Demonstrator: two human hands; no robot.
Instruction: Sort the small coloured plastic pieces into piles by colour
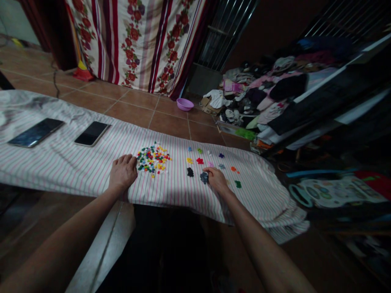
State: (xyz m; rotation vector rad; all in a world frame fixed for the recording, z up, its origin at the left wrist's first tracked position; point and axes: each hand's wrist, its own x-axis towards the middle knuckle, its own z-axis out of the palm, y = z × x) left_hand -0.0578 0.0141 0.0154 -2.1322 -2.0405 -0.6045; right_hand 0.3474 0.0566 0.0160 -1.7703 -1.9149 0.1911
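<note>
Many tiny coloured plastic pieces (154, 158) lie in a loose mixed heap on a striped cloth (171, 187). At the heap's left edge rests my left hand (124, 171), knuckles up and fingers curled under; whatever they hold, if anything, is hidden. My right hand (216, 179) is at a small dark grey pile (204, 177), fingertips pinched together at its right side. Around it the pieces sit in small one-colour piles: black (190, 172), red (199, 161), yellow (189, 160), pink (210, 164), orange (234, 169) and dark green (238, 184) among them.
Two dark-screened devices, a tablet (36, 132) and a phone (92, 133), lie on the cloth at the left. Beyond it, a purple basin (185, 104) stands on the tiled floor before a flowered curtain (131, 44). Clothes (259, 93) are heaped at the right.
</note>
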